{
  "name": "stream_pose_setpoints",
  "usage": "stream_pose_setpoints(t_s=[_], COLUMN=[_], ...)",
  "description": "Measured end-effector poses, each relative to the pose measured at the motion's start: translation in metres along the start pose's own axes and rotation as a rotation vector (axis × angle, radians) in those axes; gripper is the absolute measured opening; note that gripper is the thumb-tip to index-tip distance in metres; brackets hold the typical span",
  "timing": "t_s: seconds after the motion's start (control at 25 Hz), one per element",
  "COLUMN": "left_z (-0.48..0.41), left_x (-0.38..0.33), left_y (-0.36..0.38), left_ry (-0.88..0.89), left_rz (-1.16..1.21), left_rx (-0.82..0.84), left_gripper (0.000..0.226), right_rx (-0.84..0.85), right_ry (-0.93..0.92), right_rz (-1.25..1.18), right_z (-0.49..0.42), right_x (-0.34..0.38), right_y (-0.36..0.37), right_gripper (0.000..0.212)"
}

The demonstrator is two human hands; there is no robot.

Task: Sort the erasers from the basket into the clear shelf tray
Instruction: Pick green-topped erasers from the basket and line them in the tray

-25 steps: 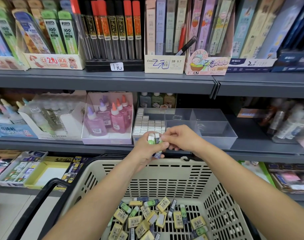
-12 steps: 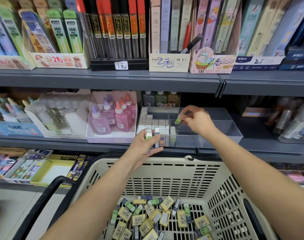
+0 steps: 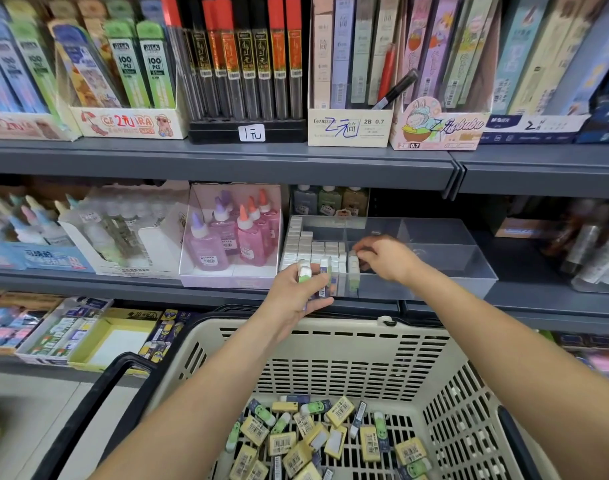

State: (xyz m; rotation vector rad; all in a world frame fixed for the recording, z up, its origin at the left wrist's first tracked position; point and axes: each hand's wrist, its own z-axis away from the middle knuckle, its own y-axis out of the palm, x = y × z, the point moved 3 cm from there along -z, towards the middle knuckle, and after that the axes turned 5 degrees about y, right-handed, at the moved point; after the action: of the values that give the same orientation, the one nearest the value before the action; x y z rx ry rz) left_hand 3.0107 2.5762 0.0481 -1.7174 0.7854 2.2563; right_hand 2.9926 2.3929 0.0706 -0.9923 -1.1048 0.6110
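Erasers, small sleeved blocks (image 3: 311,273), fill my gripping left hand (image 3: 296,296); my right hand (image 3: 388,259) pinches one eraser (image 3: 353,260) inside the clear plastic tray (image 3: 452,285).

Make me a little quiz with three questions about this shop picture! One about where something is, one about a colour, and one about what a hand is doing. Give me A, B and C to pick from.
1. Where is the right hand?
A. On the floor
B. Inside the clear tray
C. On the top shelf

2. What colour are the walls of the basket?
A. Red
B. Cream
C. Blue

3. What is the left hand doing?
A. Holding erasers
B. Lying flat and empty
C. Pulling a handle

Answers:
1 B, because its fingers reach down past the tray's front wall.
2 B, because the slotted walls are a pale cream.
3 A, because its fingers curl round several erasers, just above the basket's rim.
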Motion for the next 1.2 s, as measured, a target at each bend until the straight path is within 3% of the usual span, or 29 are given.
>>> stream_pose_setpoints(t_s=[0.08, 0.16, 0.24, 0.36, 0.52, 0.64, 0.8, 0.92, 1.2], left_z=[0.001, 0.002, 0.003, 0.005, 0.004, 0.0, 0.001, 0.005, 0.001], left_x=[-0.002, -0.003, -0.003, 0.0, 0.005, -0.001, -0.009, -0.01, -0.007], left_y=[0.005, 0.01, 0.015, 0.026, 0.029, 0.02, 0.012, 0.007, -0.005], left_ry=[-0.005, -0.006, -0.001, -0.012, -0.01, 0.018, 0.055, 0.067, 0.054], left_rz=[0.008, -0.001, -0.025, -0.057, -0.082, -0.099, -0.089, -0.081, -0.057], left_rx=[-0.012, -0.009, 0.013, 0.064, 0.024, -0.042, -0.01, 0.028, 0.001], left_gripper=[0.011, 0.01, 0.012, 0.016, 0.012, 0.025, 0.035, 0.016, 0.017], right_rx=[-0.112, -0.19, -0.098, -0.001, -0.002, -0.181, -0.354, -0.328, -0.183], right_ry=[-0.01, -0.08, -0.166, -0.205, -0.105, -0.001, 0.025, 0.029, 0.041], right_rz=[0.023, -0.103, -0.271, -0.332, -0.442, -0.566, -0.477, -0.396, -0.206], right_z=[0.009, 0.021, 0.035, 0.049, 0.046, 0.03, 0.006, -0.006, -0.016], right_x=[0.001, 0.008, 0.017, 0.021, 0.002, -0.016, -0.018, -0.014, -0.01], right_y=[-0.006, -0.012, -0.012, -0.01, -0.021, -0.037, -0.038, -0.024, 0.004], right_gripper=[0.03, 0.026, 0.023, 0.017, 0.003, 0.002, 0.009, 0.008, 0.009])
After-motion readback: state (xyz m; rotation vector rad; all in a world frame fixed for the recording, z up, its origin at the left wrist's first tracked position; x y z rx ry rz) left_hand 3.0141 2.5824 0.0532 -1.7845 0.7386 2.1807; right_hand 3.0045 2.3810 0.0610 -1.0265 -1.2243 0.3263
